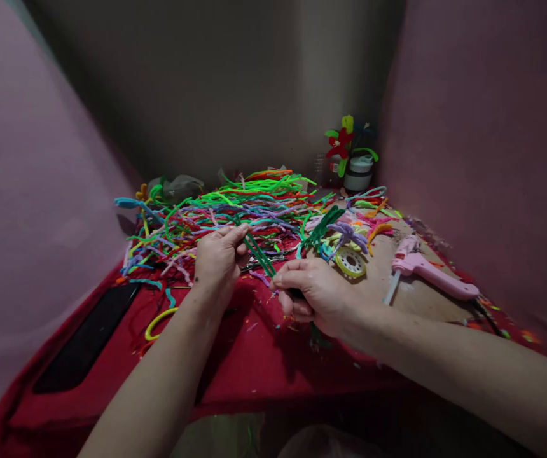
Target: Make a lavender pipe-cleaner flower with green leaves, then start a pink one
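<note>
Starting at the far left of my view, a dark phone-like slab (pixel 87 337) lies on the red cloth (pixel 264 356), clear of the arms. Next, a yellow loop (pixel 155 324) sits just beside the left forearm; if that arm swings outward, I'd expect it to drag the loop along. Behind it spreads the heap of fuzzy stems (pixel 235 203), so tangled that a careless knuckle could rake several loose.

Now the left hand (pixel 222 254) — thumb and forefinger pinched on the upper end of the dark green strands (pixel 260 256), which stretch between the hands above the cloth. The right hand (pixel 309 289) has its fingers clamped around the lower end. My worry here: pull unevenly and the strands could slip from the pinch or bend out of line. Something dark green shows below the right hand, too dim for me to tell if it belongs.

Right of that, a purple fuzzy piece (pixel 350 234) lies by the yellow spool (pixel 351 262); a knock could send the spool rolling. Farther right, the pink glue gun (pixel 414 264) rests near the right forearm — I can't tell if it's hot, but a backward sweep might touch it.
</note>
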Demonstrator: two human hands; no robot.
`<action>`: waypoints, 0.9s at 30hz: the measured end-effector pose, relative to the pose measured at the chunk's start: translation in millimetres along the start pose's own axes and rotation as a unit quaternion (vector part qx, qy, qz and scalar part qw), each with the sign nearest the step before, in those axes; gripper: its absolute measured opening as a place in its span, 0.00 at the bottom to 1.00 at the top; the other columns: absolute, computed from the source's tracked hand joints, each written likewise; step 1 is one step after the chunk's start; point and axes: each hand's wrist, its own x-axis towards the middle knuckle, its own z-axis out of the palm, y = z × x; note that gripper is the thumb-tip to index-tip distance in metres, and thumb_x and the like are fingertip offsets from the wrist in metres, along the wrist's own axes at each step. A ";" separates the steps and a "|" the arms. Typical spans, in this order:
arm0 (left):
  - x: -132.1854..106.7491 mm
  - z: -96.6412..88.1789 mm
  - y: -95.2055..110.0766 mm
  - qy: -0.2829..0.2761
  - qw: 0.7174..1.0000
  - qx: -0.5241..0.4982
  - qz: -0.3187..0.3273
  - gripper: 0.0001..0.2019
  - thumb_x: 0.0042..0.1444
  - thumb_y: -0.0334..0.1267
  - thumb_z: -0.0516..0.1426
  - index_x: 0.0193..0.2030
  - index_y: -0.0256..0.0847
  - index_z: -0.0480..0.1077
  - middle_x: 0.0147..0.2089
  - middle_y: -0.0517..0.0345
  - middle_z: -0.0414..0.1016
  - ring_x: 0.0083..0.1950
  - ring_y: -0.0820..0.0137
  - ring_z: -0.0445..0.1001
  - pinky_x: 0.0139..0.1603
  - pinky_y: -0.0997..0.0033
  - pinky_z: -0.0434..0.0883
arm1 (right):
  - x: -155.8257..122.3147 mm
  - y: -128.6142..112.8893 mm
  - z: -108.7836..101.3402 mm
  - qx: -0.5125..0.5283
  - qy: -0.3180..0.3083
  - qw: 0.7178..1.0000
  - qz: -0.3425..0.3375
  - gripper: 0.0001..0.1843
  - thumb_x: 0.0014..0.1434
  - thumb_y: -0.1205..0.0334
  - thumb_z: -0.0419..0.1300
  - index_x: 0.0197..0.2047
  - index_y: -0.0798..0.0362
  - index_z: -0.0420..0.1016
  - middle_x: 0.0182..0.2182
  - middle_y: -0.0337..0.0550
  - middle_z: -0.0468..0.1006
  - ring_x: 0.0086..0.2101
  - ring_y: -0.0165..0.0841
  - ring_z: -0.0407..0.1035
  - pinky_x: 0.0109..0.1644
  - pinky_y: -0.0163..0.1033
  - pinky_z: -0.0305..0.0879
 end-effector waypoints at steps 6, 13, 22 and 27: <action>2.1 -0.9 10.1 -0.014 0.996 -0.061 -0.064 0.05 0.49 0.27 0.56 0.24 0.34 0.65 0.12 0.73 0.52 0.09 0.85 0.49 0.09 0.84 0.48 | -4.1 -0.9 -0.7 0.022 -0.006 1.000 0.017 0.09 0.50 0.71 0.53 0.19 0.55 0.63 0.10 0.35 0.67 0.09 0.20 0.47 0.12 0.29 0.39; -0.7 -3.0 13.2 -0.034 0.986 -0.128 -0.097 0.11 0.54 0.29 0.56 0.23 0.37 0.60 0.13 0.70 0.57 0.09 0.84 0.51 0.08 0.84 0.49 | -1.3 3.9 -1.0 0.021 -0.008 1.000 0.013 0.09 0.50 0.70 0.54 0.20 0.55 0.63 0.10 0.34 0.67 0.09 0.20 0.47 0.12 0.29 0.39; 0.9 -8.2 22.6 -0.016 0.981 -0.171 -0.095 0.10 0.59 0.23 0.47 0.28 0.34 0.63 0.20 0.64 0.63 0.12 0.87 0.54 0.09 0.87 0.50 | -2.0 -0.9 0.0 0.017 -0.011 1.000 0.018 0.10 0.48 0.70 0.54 0.17 0.55 0.62 0.08 0.34 0.65 0.09 0.21 0.48 0.14 0.31 0.40; 1.0 -10.3 25.8 -0.061 0.976 -0.200 -0.063 0.11 0.54 0.17 0.46 0.32 0.33 0.65 0.22 0.63 0.63 0.15 0.85 0.60 0.13 0.88 0.58 | -2.2 -3.7 -2.2 0.012 0.002 1.000 0.020 0.09 0.47 0.71 0.54 0.18 0.56 0.62 0.09 0.35 0.65 0.10 0.21 0.47 0.14 0.30 0.40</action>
